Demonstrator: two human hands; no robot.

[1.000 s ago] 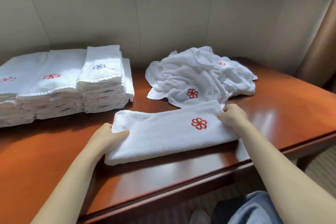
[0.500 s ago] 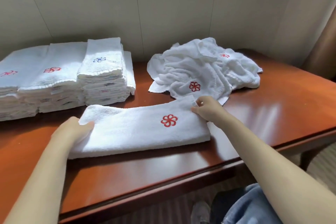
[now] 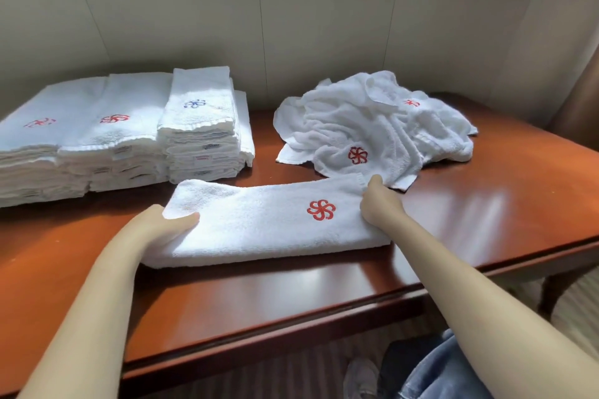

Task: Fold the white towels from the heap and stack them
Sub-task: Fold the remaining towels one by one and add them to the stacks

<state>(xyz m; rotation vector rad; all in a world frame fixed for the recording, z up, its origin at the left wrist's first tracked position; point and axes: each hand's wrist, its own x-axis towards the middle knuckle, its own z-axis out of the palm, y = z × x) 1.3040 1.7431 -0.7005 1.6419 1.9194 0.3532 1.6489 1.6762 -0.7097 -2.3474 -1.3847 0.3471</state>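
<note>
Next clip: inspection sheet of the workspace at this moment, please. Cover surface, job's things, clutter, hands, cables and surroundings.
Surface: glossy reddish-brown wooden table.
Job's things: towel folded into a long strip, lying flat near the front edge; unfolded heap at back right; stacks of folded towels side by side at back left.
Clutter: nothing seen.
Grippers: left hand grips the towel's left end; right hand pinches its right end.
Cables: nothing seen.
Surroundings: panelled wall behind the table; the person's jeans below the front edge.
</note>
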